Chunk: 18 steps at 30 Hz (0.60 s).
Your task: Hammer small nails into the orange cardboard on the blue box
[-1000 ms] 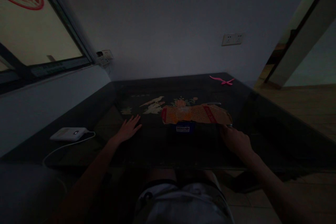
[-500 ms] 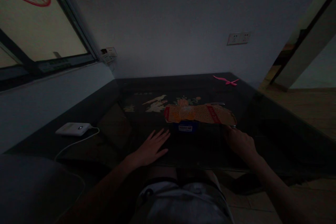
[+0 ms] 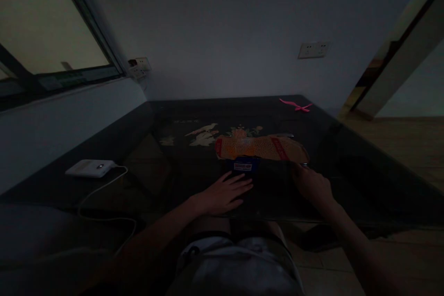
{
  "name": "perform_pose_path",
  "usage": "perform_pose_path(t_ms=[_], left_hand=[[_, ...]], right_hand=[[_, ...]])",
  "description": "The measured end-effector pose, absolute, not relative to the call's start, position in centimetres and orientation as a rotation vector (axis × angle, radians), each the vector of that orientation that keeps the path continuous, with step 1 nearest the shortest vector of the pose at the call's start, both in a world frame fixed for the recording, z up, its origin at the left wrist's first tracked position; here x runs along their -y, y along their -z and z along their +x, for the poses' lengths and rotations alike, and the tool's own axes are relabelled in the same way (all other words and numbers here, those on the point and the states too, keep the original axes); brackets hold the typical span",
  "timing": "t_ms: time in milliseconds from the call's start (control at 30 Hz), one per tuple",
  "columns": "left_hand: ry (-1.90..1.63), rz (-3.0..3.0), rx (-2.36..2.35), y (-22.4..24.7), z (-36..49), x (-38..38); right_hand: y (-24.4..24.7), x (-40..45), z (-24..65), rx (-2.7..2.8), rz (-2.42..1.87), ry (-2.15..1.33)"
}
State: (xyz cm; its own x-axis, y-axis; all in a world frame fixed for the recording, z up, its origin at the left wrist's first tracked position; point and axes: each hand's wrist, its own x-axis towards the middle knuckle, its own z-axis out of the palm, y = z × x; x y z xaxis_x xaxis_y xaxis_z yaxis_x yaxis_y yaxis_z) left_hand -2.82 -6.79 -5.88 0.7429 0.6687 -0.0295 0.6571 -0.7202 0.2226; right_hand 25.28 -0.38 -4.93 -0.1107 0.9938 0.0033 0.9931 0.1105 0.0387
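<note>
A pale wall (image 3: pixel 215 32) rises behind a dark, glossy table (image 3: pixel 187 180) in a dim room; a window (image 3: pixel 69 23) stands at the left, and a double socket (image 3: pixel 314 50) is set in the wall at the right. A long patterned package (image 3: pixel 258 148), brown with red bands, lies crosswise near the middle of the table; a small blue box (image 3: pixel 244 164) sits at its near side, partly beneath its edge. The left hand (image 3: pixel 227 192) is open, palm down and fingers spread, grasping nothing; its fingertips are just in front of the blue box, though I cannot tell if they touch it. The right hand (image 3: pixel 312 187) is curled closed at the package's right end, beside a small shiny piece (image 3: pixel 305 164); what it grasps, if anything, is too dark to tell. A white device (image 3: pixel 90 169) with a cable (image 3: pixel 120 175) lies at the left; a pink ribbon (image 3: pixel 296 105) lies at the far right; a thin shiny strip (image 3: pixel 285 135) shows behind the package.
</note>
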Motion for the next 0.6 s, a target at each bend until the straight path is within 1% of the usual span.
perform_pose_path(t_ms=[400,500,600], left_hand=[[-0.351,2.727,-1.142,5.9,-2.7,7.5],[-0.526,2.695,-1.190,5.6,-3.3,7.5],[-0.766,2.545,-1.429,5.3,-6.5,6.4]], right_hand=[[4.8,0.4,25.3,-2.302,2.096,-0.040],[4.8,0.4,25.2,-2.291,2.097,-0.022],[4.8,0.3,25.2,-2.307,2.090,-0.031]])
